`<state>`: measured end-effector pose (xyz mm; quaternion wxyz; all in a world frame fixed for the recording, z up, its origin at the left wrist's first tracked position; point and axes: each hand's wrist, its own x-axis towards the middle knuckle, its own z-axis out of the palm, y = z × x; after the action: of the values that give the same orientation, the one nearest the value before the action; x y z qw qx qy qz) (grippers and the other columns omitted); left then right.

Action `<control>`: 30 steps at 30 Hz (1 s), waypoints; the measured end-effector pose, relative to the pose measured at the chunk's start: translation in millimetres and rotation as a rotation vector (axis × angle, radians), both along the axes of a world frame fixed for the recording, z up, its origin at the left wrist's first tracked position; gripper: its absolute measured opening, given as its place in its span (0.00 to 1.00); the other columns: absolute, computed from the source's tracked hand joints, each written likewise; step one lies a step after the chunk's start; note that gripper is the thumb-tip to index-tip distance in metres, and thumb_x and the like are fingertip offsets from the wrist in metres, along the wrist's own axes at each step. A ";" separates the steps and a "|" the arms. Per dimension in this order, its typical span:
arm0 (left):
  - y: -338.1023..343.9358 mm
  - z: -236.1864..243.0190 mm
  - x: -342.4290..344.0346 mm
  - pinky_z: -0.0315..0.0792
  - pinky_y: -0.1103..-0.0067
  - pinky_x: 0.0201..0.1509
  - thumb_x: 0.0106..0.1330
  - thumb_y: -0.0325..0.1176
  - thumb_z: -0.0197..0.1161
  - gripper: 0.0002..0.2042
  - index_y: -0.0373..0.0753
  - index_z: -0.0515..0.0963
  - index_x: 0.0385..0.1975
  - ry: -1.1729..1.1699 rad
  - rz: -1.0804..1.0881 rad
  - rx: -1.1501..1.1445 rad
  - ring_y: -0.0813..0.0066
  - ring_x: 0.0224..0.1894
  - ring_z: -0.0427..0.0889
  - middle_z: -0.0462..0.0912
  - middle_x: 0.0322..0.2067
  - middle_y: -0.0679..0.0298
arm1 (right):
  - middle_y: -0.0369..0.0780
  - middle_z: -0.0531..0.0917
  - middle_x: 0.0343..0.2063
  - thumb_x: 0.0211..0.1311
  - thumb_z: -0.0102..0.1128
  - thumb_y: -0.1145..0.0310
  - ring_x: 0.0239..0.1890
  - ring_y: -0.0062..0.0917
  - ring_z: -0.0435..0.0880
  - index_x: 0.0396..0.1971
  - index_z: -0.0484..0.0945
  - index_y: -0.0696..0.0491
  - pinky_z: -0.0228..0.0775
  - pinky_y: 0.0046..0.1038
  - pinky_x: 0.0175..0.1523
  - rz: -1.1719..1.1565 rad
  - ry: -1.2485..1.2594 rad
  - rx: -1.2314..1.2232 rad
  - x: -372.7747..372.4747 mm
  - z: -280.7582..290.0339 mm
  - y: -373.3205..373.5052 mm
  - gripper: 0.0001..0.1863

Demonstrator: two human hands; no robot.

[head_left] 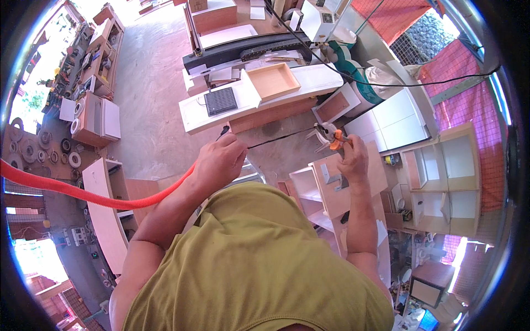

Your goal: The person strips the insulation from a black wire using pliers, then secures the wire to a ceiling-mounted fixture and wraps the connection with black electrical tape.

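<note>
A thin black cable (pixel 280 138) stretches across in front of me between my two hands. My left hand (pixel 221 157) is closed around it, and a short black piece (pixel 223 131) sticks out beyond the fingers. At the right, my right hand (pixel 353 157) grips a pair of pliers (pixel 335 139) by its orange handles. The cable's far end reaches the metal jaws; whether they bite on it I cannot tell. An orange-red ribbed hose (pixel 105 197) curves in from the left edge to my left wrist, where its end is hidden.
Ahead stands a white-topped bench (pixel 193 113) with a black crate (pixel 221 101) and a shallow wooden tray (pixel 271 81). Open cabinet carcasses (pixel 307 185) are close below my right hand. A white-sided cabinet (pixel 104 212) stands at the left. A black cord (pixel 386 84) hangs across the upper right.
</note>
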<state>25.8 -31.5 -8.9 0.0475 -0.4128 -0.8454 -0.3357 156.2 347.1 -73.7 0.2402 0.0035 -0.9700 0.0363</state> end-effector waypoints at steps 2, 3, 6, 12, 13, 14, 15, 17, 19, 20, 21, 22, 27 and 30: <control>-6.5 3.4 2.4 0.77 0.63 0.32 0.63 0.28 0.63 0.01 0.39 0.79 0.31 -0.012 -0.018 -0.001 0.55 0.30 0.82 0.79 0.30 0.59 | 0.44 0.74 0.42 0.35 0.67 0.77 0.44 0.42 0.77 0.33 0.77 0.58 0.73 0.41 0.48 0.016 -0.006 0.001 4.6 -3.7 8.5 0.18; -11.9 2.4 2.0 0.77 0.64 0.31 0.62 0.27 0.63 0.01 0.39 0.79 0.31 -0.008 -0.029 -0.002 0.55 0.30 0.81 0.78 0.30 0.59 | 0.44 0.74 0.42 0.35 0.67 0.76 0.44 0.42 0.77 0.33 0.77 0.58 0.72 0.41 0.48 0.024 -0.007 0.002 6.0 -4.7 10.6 0.18; -28.0 1.9 0.0 0.77 0.64 0.30 0.60 0.25 0.63 0.01 0.39 0.79 0.30 -0.002 -0.045 -0.009 0.55 0.28 0.81 0.77 0.28 0.60 | 0.45 0.74 0.43 0.36 0.67 0.76 0.43 0.43 0.77 0.32 0.76 0.58 0.72 0.42 0.48 0.052 -0.016 -0.029 8.9 -6.9 12.6 0.17; -46.9 15.0 -6.3 0.75 0.64 0.29 0.59 0.23 0.62 0.03 0.39 0.78 0.29 0.012 -0.025 -0.015 0.56 0.26 0.80 0.75 0.25 0.59 | 0.45 0.75 0.43 0.38 0.64 0.77 0.44 0.44 0.77 0.34 0.77 0.58 0.72 0.42 0.48 0.029 0.009 -0.041 7.7 -21.1 31.3 0.16; -52.1 15.5 -6.8 0.75 0.65 0.28 0.60 0.23 0.62 0.02 0.39 0.78 0.29 0.001 -0.027 -0.026 0.56 0.26 0.80 0.76 0.25 0.59 | 0.45 0.75 0.44 0.39 0.64 0.76 0.45 0.44 0.78 0.34 0.77 0.57 0.72 0.43 0.49 0.022 -0.005 -0.037 8.4 -21.7 33.6 0.16; -56.5 16.3 -6.9 0.75 0.65 0.28 0.60 0.23 0.62 0.02 0.38 0.78 0.29 -0.010 -0.028 -0.036 0.56 0.26 0.79 0.76 0.25 0.59 | 0.45 0.76 0.44 0.39 0.64 0.74 0.45 0.44 0.78 0.34 0.77 0.56 0.73 0.44 0.50 0.016 -0.019 -0.033 8.8 -21.7 35.7 0.16; -58.9 19.4 -6.2 0.75 0.65 0.28 0.61 0.23 0.62 0.02 0.38 0.78 0.29 0.000 -0.026 -0.031 0.55 0.26 0.79 0.76 0.25 0.59 | 0.45 0.77 0.44 0.40 0.64 0.73 0.46 0.44 0.79 0.34 0.78 0.55 0.73 0.45 0.50 0.010 -0.034 -0.026 9.2 -21.1 39.5 0.15; -63.9 27.7 -5.2 0.74 0.65 0.27 0.61 0.23 0.62 0.02 0.37 0.78 0.28 0.020 -0.018 -0.022 0.55 0.25 0.79 0.77 0.25 0.58 | 0.46 0.77 0.43 0.42 0.63 0.76 0.48 0.45 0.78 0.38 0.78 0.56 0.73 0.43 0.52 -0.003 -0.026 -0.032 8.6 -25.4 49.8 0.17; -108.6 -6.9 -39.6 0.72 0.68 0.27 0.62 0.22 0.63 0.02 0.33 0.79 0.29 0.273 0.187 0.060 0.58 0.25 0.80 0.78 0.25 0.54 | 0.48 0.77 0.44 0.47 0.62 0.78 0.49 0.47 0.78 0.42 0.79 0.56 0.73 0.42 0.53 -0.231 0.054 -0.189 28.9 -47.1 93.1 0.17; -137.4 18.0 -57.5 0.72 0.70 0.30 0.61 0.21 0.64 0.01 0.33 0.79 0.28 0.080 0.396 -0.036 0.60 0.26 0.81 0.79 0.24 0.52 | 0.48 0.78 0.44 0.51 0.61 0.78 0.49 0.48 0.79 0.44 0.79 0.56 0.73 0.42 0.54 -0.464 0.132 -0.351 58.8 -68.7 132.4 0.17; -144.2 34.1 -56.3 0.73 0.68 0.32 0.61 0.22 0.63 0.03 0.33 0.79 0.26 0.062 0.385 -0.057 0.56 0.28 0.81 0.78 0.24 0.50 | 0.49 0.78 0.45 0.55 0.59 0.77 0.49 0.49 0.79 0.46 0.78 0.56 0.73 0.43 0.54 -0.517 0.096 -0.326 86.9 -61.2 158.0 0.17; -145.9 42.5 -55.4 0.74 0.66 0.34 0.62 0.23 0.62 0.04 0.32 0.78 0.25 0.041 0.389 -0.073 0.51 0.29 0.82 0.78 0.24 0.49 | 0.49 0.78 0.45 0.58 0.58 0.76 0.48 0.49 0.80 0.49 0.77 0.57 0.73 0.43 0.54 -0.554 0.060 -0.295 96.9 -41.0 173.9 0.17; -76.2 29.0 -48.8 0.74 0.72 0.35 0.66 0.28 0.63 0.06 0.31 0.82 0.33 -0.223 0.451 0.125 0.63 0.28 0.83 0.83 0.27 0.51 | 0.48 0.79 0.41 0.57 0.56 0.79 0.48 0.49 0.79 0.51 0.77 0.58 0.72 0.42 0.51 -0.297 -0.037 -0.279 38.6 -3.3 107.3 0.19; -56.9 8.8 -51.9 0.74 0.74 0.34 0.67 0.29 0.62 0.07 0.31 0.82 0.34 -0.243 0.450 0.184 0.70 0.28 0.82 0.83 0.26 0.54 | 0.46 0.82 0.40 0.57 0.56 0.79 0.46 0.43 0.82 0.52 0.76 0.56 0.73 0.38 0.51 -0.200 -0.084 -0.583 26.7 -32.9 43.0 0.20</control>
<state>-26.0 -88.3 0.0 0.0562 -0.1652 -0.8813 -0.4391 183.0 390.0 -106.6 0.1931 -0.1626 -0.9234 0.2893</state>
